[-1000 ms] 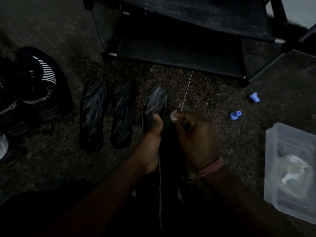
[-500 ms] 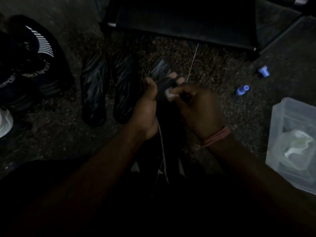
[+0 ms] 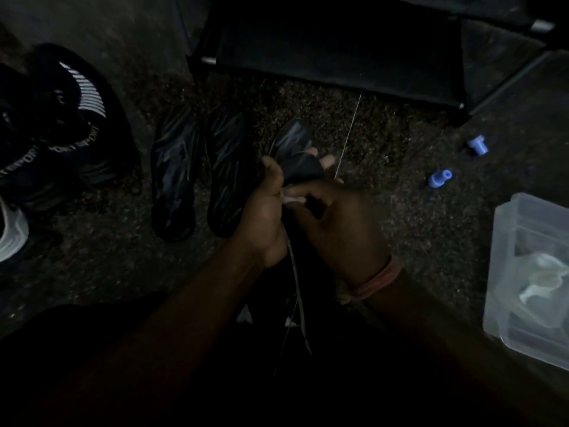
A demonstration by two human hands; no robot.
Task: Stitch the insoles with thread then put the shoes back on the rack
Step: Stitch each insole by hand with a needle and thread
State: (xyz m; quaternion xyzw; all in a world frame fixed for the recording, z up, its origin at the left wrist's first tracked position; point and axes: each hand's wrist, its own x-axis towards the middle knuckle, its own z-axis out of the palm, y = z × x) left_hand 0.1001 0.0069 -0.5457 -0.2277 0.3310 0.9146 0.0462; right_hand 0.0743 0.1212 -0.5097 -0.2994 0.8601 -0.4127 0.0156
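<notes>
While my left hand (image 3: 264,208) grips the dark insole (image 3: 297,155), fingers curled round its folded middle, my right hand (image 3: 335,217) pinches something small and white (image 3: 294,198) just beside it; can't tell if a needle is there. A thin thread (image 3: 348,137) runs taut up from my right hand toward the black shoe rack (image 3: 338,53). Another pale strand (image 3: 297,282) hangs down between my wrists. Two more insoles (image 3: 200,174) lie side by side on the floor (image 3: 400,217), left of my hands. Black sport shoes (image 3: 70,118) sit far left. Two blue spools (image 3: 438,179) lie right, near a clear plastic container (image 3: 505,257). Lighting dim.
</notes>
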